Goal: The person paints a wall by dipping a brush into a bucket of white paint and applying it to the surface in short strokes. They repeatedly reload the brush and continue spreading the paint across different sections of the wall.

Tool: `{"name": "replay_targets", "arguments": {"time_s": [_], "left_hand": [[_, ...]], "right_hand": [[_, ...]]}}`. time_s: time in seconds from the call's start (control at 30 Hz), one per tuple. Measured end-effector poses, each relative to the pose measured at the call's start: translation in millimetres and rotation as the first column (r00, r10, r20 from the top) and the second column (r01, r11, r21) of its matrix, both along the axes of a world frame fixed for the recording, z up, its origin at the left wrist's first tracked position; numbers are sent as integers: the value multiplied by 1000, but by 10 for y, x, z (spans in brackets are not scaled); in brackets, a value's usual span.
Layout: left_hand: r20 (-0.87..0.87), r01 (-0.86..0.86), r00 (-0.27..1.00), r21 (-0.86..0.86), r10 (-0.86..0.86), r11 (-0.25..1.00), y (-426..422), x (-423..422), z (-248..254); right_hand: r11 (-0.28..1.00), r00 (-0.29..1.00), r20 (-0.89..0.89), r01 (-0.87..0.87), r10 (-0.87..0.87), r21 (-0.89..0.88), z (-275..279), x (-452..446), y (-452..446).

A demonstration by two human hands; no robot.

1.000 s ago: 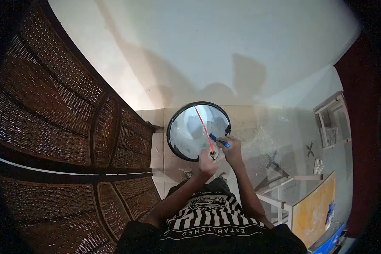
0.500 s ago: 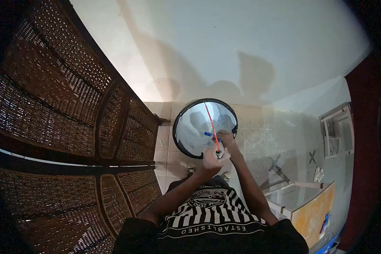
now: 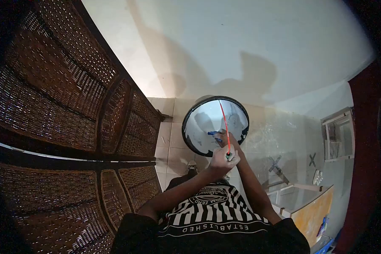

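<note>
The left hand (image 3: 224, 161) pinches a red strip (image 3: 224, 118) reaching the far edge of a black-rimmed round thing (image 3: 196, 136). The right hand (image 3: 233, 140), partly hidden, holds a blue thing (image 3: 213, 133), too small to make out.

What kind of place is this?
Probably a room indoors, maybe in a house: there's a pale wall, a tiled floor, and big brown woven panels along one side.

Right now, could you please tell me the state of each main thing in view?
Round white black-rimmed surface: smudged with grey.
Thin red strip: extended across it from the left hand.
Blue pen-like tool: held in the right hand; capped or not, unclear.
Brown woven dark-framed panels: side by side.
</note>
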State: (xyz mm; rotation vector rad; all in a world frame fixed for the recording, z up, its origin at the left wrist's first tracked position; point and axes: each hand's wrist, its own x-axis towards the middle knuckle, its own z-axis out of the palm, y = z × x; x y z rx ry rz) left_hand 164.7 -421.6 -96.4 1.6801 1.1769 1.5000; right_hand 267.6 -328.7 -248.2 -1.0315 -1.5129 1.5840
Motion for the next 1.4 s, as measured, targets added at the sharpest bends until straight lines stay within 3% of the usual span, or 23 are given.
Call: {"name": "replay_targets", "arguments": {"time_s": [0.03,0.1,0.13,0.2,0.23,0.27,0.3,0.33,0.4,0.43,0.5,0.57,0.63,0.67,0.83,0.87,0.9,0.97,1.03,1.13,1.2,1.27,1.4], "left_hand": [[-1,0,1000,-1,0,1000,0,1,-96],[70,257,965,-79,-252,963,17,-14,-197],[71,257,965,-80,-251,963,-8,-8,-243],[-169,36,985,132,-13,991,-28,-53,135],[-168,34,986,131,-12,991,-34,-37,7],[72,211,976,-60,-206,976,-41,-5,-222],[338,414,880,-198,-335,889,-38,-4,-261],[339,412,880,-198,-332,889,-53,13,-293],[12,133,991,-30,-132,991,-69,7,-131],[13,128,992,-31,-127,991,-69,13,-133],[27,105,994,-65,-104,992,-77,20,-118],[24,96,995,-47,-95,994,-84,-7,-25],[23,91,996,-29,-90,995,-82,-13,11],[51,95,994,-42,-93,995,-83,-5,4],[94,137,987,-122,-126,983,-101,-27,-43],[-13,115,993,-38,-116,993,-106,-44,-16],[-119,101,988,47,-94,994,-112,-55,-1],[-72,96,993,29,-94,995,-125,-41,-16],[-26,95,995,11,-94,995,-127,-48,-31],[-142,82,988,151,-61,985,-127,-47,-70],[34,111,993,-40,-110,993,-123,-28,-136],[0,82,997,-9,-82,997,-134,-45,-123],[0,91,996,-6,-91,996,-144,-55,-145]], "right_hand": [[1000,1000,-1,0,0,-1,-67,-2,10],[997,989,146,-30,20,66,-78,-7,23],[997,989,146,-31,21,65,-80,12,11],[918,882,471,-162,-30,361,220,-6,-41],[918,881,472,-164,-28,360,157,-9,-30],[920,875,480,-140,-57,365,40,-10,-7],[922,868,488,-117,-86,370,1,-19,2],[922,868,489,-119,-84,369,-29,-2,2],[945,907,415,-74,-69,318,52,-12,-16],[945,907,416,-78,-64,317,98,-1,-24],[819,851,469,-86,-235,567,335,10,-57],[841,822,518,-95,-236,533,557,31,-92],[853,828,354,253,-436,457,815,-38,-195],[906,856,303,375,-420,195,770,-18,-176],[848,848,50,529,-528,-17,625,2,-320],[826,828,-26,555,-560,-101,660,-22,-359],[827,830,-24,553,-558,-102,699,-40,-391],[785,803,49,592,-594,-180,778,-73,-448],[805,818,58,574,-572,-152,794,-77,-509],[826,835,87,550,-543,-127,795,-75,-594],[829,839,106,544,-534,-130,740,-59,-648],[837,821,168,546,-545,47,640,-45,-683],[817,813,108,577,-573,-9,709,-59,-723]]}}
